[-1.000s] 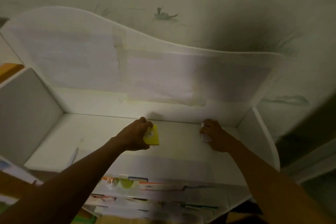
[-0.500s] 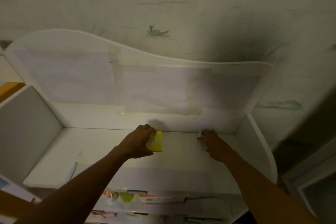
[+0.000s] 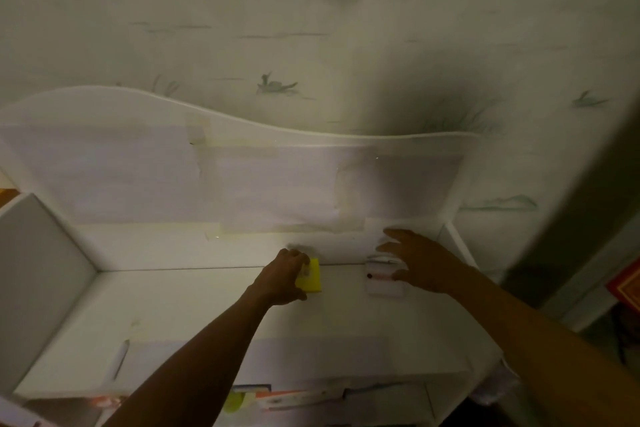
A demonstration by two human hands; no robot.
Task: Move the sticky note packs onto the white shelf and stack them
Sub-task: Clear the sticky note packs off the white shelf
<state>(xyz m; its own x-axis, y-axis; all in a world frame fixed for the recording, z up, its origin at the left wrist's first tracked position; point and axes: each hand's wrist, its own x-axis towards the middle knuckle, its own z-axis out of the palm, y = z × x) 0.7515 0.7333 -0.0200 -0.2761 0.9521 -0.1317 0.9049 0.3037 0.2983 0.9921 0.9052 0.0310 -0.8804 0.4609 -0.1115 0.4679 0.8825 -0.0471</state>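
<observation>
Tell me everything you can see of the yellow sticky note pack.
The yellow sticky note pack is a small, bright yellow block with square corners and a pale patch on top, perhaps a label. It rests on the white shelf, close to the back panel. The left hand grips its left side; its right side is free.

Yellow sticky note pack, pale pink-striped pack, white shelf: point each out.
Yellow sticky note pack [image 3: 310, 279]: head view, visible top face beside the left hand.
Pale pink-striped sticky note pack [image 3: 382, 282]: head view, top face.
White shelf [image 3: 194, 302]: head view, bare shelf surface.
</observation>
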